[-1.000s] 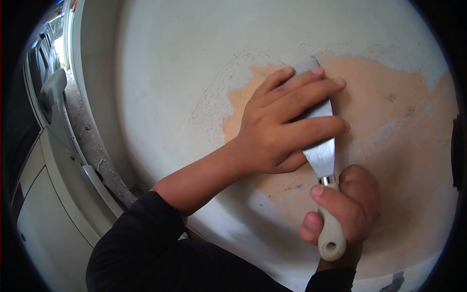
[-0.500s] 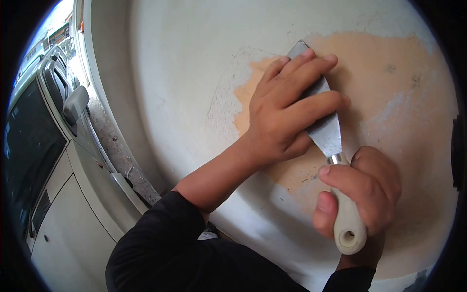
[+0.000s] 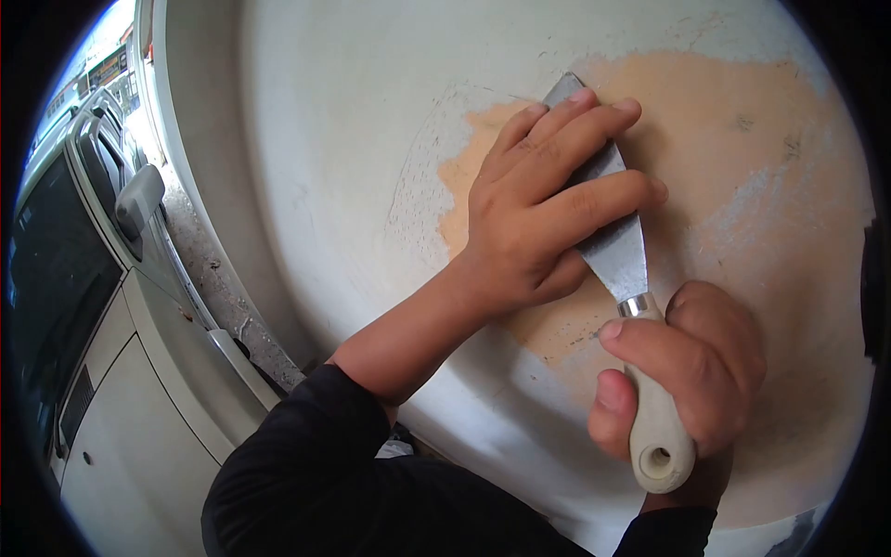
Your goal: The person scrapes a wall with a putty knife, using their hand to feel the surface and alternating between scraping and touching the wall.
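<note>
A putty knife (image 3: 616, 252) with a metal blade and an off-white handle lies against a pale curved panel (image 3: 353, 186) that bears a tan patch (image 3: 687, 102). Wrapped round the handle is my right hand (image 3: 705, 357), with its thumb toward the blade end. My left hand (image 3: 543, 200) rests across the blade, fingers stretched out and spread over the metal. The blade's tip corner shows just beyond the fingertips, while the fingers hide part of its middle. Scratches and bare greyish streaks mark the patch on the right.
To the left stands a pale vehicle (image 3: 139, 399) with a dark window and a side mirror (image 3: 139, 200). Gritty ground (image 3: 218, 288) runs between it and the panel's edge. A dark strip (image 3: 871, 292) sits at the far right.
The whole view has shifted slightly left. The handle's end sits a little lower in the picture. Both hands keep the same hold on the putty knife.
</note>
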Demonstrator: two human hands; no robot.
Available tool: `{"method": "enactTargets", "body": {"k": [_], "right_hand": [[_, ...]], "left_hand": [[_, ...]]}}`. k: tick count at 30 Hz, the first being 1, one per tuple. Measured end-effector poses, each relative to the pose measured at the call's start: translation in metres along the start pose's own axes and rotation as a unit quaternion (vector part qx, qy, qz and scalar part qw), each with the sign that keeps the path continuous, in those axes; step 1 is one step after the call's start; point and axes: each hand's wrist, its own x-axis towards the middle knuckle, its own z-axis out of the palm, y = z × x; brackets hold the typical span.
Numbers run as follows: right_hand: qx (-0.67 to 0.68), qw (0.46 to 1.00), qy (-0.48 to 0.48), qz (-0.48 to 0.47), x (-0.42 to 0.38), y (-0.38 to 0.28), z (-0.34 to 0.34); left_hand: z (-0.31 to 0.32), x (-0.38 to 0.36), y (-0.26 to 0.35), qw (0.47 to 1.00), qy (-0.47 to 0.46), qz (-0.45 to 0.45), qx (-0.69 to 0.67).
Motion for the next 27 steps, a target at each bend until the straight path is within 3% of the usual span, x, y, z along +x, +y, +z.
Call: {"method": "enactTargets", "body": {"k": [5,8,11,14,19,21,23,27], "right_hand": [[-0.018,1.000,-0.008,-0.021,-0.001,0.004,0.001],[0.007,0.999,0.026,0.021,0.002,-0.002,0.005],[-0.032,0.999,0.001,-0.035,0.001,0.002,0.002],[0.017,0.999,0.024,0.013,0.002,-0.002,0.005],[-0.005,1.000,0.004,-0.005,0.001,0.000,0.001],[-0.002,1.000,0.000,0.004,0.005,-0.001,0.004],[-0.001,1.000,0.005,0.013,0.004,-0.002,0.005],[-0.012,1.000,0.018,-0.001,0.002,0.002,0.005]], "left_hand": [[0.003,-0.002,0.002,1.000,-0.003,-0.003,-0.012],[0.002,0.000,-0.003,1.000,0.016,0.005,-0.009],[0.006,-0.005,0.003,1.000,0.003,0.005,-0.019],[0.005,0.002,0.002,1.000,0.022,-0.004,-0.005],[0.010,0.005,0.002,0.999,0.042,0.014,-0.018],[0.006,0.004,0.006,1.000,0.025,-0.007,-0.004],[0.009,0.005,0.004,0.997,0.065,-0.049,-0.011],[0.011,0.003,0.009,0.997,0.054,-0.045,-0.013]]}}
